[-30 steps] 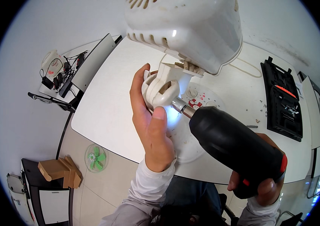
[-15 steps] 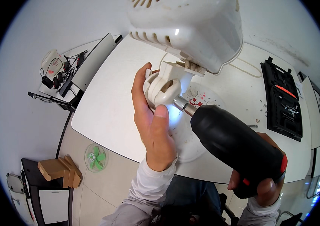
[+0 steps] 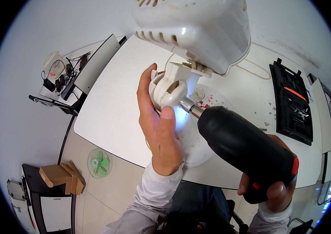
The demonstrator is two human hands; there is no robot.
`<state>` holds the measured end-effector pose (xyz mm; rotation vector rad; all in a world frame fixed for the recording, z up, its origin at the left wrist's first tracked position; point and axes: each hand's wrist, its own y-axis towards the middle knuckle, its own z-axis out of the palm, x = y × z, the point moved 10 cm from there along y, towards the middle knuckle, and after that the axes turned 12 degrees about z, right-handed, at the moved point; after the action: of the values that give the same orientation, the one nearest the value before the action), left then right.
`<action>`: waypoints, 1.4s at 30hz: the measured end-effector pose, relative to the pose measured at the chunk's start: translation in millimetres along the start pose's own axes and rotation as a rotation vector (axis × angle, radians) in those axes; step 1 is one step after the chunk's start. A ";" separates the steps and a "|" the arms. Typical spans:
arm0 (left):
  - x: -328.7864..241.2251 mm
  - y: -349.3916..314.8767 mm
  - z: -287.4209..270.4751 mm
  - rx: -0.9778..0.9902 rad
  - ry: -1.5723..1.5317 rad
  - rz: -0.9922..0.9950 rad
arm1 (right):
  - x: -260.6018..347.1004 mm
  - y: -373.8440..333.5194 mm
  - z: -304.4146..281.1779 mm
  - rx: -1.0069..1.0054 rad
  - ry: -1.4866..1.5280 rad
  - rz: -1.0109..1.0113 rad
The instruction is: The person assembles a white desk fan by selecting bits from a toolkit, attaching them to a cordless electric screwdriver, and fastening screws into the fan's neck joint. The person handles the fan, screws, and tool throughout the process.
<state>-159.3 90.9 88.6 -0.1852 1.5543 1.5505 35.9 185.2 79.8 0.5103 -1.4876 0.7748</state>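
Observation:
My left hand (image 3: 157, 130) wraps round the white plastic pivot joint (image 3: 169, 90) of a fan, its thumb on the near side and its fingers behind. Above the joint sits the fan's white motor housing (image 3: 200, 35), slotted and stained. My right hand (image 3: 276, 187) grips a black power screwdriver (image 3: 239, 144) with red details. The tool's metal socket (image 3: 187, 104) touches the joint's side, and its light shines on the plastic. Under the joint stands the fan's round white base (image 3: 196, 152), partly hidden by the tool and my left hand.
A black tool case (image 3: 292, 103) lies open at the table's right, with small loose screws (image 3: 271, 109) beside it. The white table (image 3: 110, 105) has a curved edge. On the floor at left are a green fan blade (image 3: 99, 163) and cardboard boxes (image 3: 58, 175).
The screwdriver and my right hand have shifted very slightly right. The fan housing has moved up a touch. Both holds are unchanged.

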 end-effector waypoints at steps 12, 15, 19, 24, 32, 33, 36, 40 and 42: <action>-2.5 0.5 2.1 0.025 -0.014 0.025 | -2.7 -1.6 0.4 0.093 0.078 0.065; -3.2 -0.1 3.8 0.052 -0.041 0.024 | -3.9 -1.6 0.6 0.099 0.064 0.052; -3.3 0.4 2.3 0.045 -0.040 0.029 | -3.5 -2.4 2.6 0.095 0.119 0.066; -1.9 -0.1 3.9 0.051 -0.042 0.031 | -5.2 -2.3 1.6 0.096 0.127 0.073; -1.6 -0.8 5.1 0.050 -0.045 0.012 | -4.0 -3.0 2.9 0.102 0.123 0.061; -2.5 -0.3 4.2 0.049 -0.036 0.019 | -3.8 -3.1 3.5 0.107 0.117 0.058; -3.3 0.4 2.9 0.050 -0.027 0.030 | -4.4 -3.1 4.9 0.111 0.106 0.054; -3.5 -0.4 5.4 0.058 -0.050 0.030 | -6.8 -5.5 4.2 0.095 0.116 0.056; -3.9 -0.5 5.2 0.059 -0.052 0.035 | -7.1 -5.8 4.3 0.094 0.104 0.049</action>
<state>-154.3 93.4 91.9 -0.0841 1.5681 1.5225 37.7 177.1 73.9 0.4977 -1.3762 0.8998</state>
